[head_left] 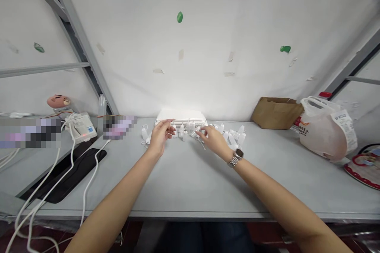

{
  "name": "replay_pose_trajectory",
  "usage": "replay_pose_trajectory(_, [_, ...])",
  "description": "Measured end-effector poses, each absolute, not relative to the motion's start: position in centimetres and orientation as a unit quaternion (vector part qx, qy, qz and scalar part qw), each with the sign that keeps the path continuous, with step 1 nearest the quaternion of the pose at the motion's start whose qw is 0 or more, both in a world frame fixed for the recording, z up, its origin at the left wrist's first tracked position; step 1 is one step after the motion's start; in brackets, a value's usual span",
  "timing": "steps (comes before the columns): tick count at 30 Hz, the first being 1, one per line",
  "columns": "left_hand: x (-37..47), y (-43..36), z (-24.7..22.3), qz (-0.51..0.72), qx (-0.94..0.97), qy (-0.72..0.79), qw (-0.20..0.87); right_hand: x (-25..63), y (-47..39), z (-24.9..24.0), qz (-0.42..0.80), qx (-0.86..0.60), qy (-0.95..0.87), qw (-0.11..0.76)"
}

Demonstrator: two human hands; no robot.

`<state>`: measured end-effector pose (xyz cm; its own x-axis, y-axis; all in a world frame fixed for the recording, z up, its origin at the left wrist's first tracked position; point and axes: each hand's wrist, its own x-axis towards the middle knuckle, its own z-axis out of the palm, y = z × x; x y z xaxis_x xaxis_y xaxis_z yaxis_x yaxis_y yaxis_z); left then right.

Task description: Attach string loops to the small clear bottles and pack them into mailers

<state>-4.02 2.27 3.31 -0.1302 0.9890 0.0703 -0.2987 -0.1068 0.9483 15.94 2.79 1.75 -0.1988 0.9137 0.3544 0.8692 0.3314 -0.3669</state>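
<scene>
Small white translucent bottles (181, 130) with pointed caps stand in a loose row at the back of the grey table. More of them lie in a pile (236, 139) to the right, and one bottle (144, 133) sits with a thin cord at the left. My left hand (160, 134) hovers beside the row, fingers loosely curled and apart, with nothing visible in them. My right hand (212, 137), with a metal-band watch (236, 157) on its wrist, pinches a small white bottle (194, 132) that lies tilted at the fingertips. A thin cord (202, 143) trails below it.
A flat white stack (181, 115) lies against the wall behind the bottles. At the right are a brown paper bag (276, 114), a white plastic bag (322, 130) and a red-edged round mat (365, 168). White cables (94, 170), a power strip (81, 126) and a black panel (74, 176) occupy the left.
</scene>
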Motion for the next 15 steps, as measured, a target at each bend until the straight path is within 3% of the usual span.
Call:
replay_pose_trajectory(3, [-3.7,2.2,3.1,0.611,0.418,0.426,0.520,19.9,1.6,2.6,-0.004,-0.614,-0.757,0.222])
replay_pose_trajectory(7, [-3.1,2.0,2.6,0.596,0.450,0.435,0.504,22.5,0.7,2.5,0.034,-0.635,-0.749,0.185])
replay_pose_trajectory(11, [-2.3,1.6,2.1,0.564,0.505,0.445,0.479,21.3,1.0,1.4,0.041,-0.604,-0.776,0.177])
replay_pose_trajectory(15, [-1.7,1.3,1.7,0.534,0.544,0.438,0.476,19.3,1.9,0.6,-0.038,-0.599,-0.787,0.141])
